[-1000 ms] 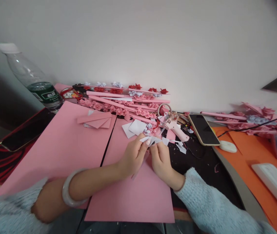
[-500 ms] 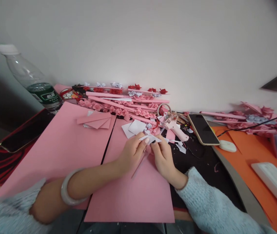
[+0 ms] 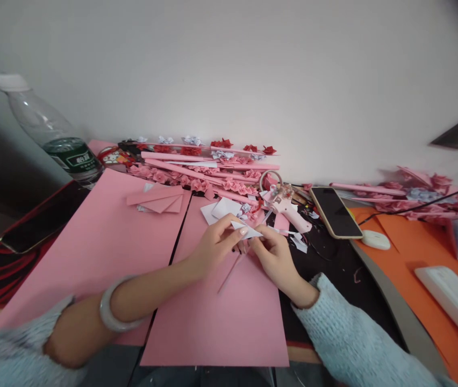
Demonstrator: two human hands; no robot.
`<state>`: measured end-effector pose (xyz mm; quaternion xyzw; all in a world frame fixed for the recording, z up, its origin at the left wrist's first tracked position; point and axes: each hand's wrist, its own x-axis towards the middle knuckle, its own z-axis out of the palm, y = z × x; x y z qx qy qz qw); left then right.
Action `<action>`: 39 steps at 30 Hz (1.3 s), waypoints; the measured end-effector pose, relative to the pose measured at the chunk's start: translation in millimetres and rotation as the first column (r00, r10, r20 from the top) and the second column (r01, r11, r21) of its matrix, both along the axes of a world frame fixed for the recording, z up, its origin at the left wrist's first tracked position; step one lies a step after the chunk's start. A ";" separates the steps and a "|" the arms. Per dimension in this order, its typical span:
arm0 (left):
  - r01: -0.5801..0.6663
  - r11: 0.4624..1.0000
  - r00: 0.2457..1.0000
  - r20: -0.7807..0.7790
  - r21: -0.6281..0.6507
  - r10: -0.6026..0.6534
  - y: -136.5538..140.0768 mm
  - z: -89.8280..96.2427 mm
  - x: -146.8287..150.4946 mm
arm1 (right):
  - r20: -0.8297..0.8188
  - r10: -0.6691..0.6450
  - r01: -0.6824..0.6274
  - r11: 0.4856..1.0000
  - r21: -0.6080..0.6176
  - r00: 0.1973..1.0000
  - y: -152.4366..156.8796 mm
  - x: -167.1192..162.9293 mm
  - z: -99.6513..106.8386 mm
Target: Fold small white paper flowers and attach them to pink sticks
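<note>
A small folded piece of white paper (image 3: 246, 230) is held between both hands above a pink sheet (image 3: 216, 322). My left hand (image 3: 219, 244) pinches its left side, with the thumb on top. At the paper's right corner, my right hand (image 3: 271, 252) has its thumb and fingers closed on the edge. Below the hands a thin stick (image 3: 229, 274) lies slanted over the pink sheet; its upper end is hidden. Just behind them are loose white paper squares (image 3: 223, 208) and a pale pink glue gun (image 3: 291, 212).
Paper flowers and pink rolled tubes (image 3: 197, 171) are heaped along the wall. A plastic bottle (image 3: 65, 140) stands at left, near a dark phone (image 3: 39, 226). Another phone (image 3: 336, 212), a white mouse (image 3: 376, 239) and orange sheets (image 3: 410, 269) lie at right. Folded pink papers (image 3: 158, 199) rest on the left sheet.
The white paper has turned between my fingers and now shows a flat triangular face. My right hand has shifted slightly; the surroundings look the same.
</note>
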<state>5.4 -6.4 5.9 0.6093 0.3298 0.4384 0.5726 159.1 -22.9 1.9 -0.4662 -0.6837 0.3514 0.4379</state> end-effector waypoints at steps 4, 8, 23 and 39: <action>-0.044 0.994 0.994 0.092 -0.102 0.053 3.7 -2.0 0.5 | 0.005 -0.030 0.030 0.998 -0.048 1.000 2.7 1.9 -1.3; -0.103 0.987 0.984 0.133 -0.127 0.120 6.1 -2.8 0.3 | -0.132 0.038 -0.056 0.989 -0.134 0.991 3.3 2.2 -2.4; -0.075 0.986 0.996 0.035 -0.152 0.081 9.3 -3.0 -2.1 | -0.001 -0.035 0.035 0.998 -0.049 0.999 4.3 3.3 -5.1; -0.082 0.987 0.995 -0.062 -0.135 0.074 11.9 -9.0 -6.7 | 0.266 0.003 -0.017 0.999 0.048 0.964 7.6 8.2 0.0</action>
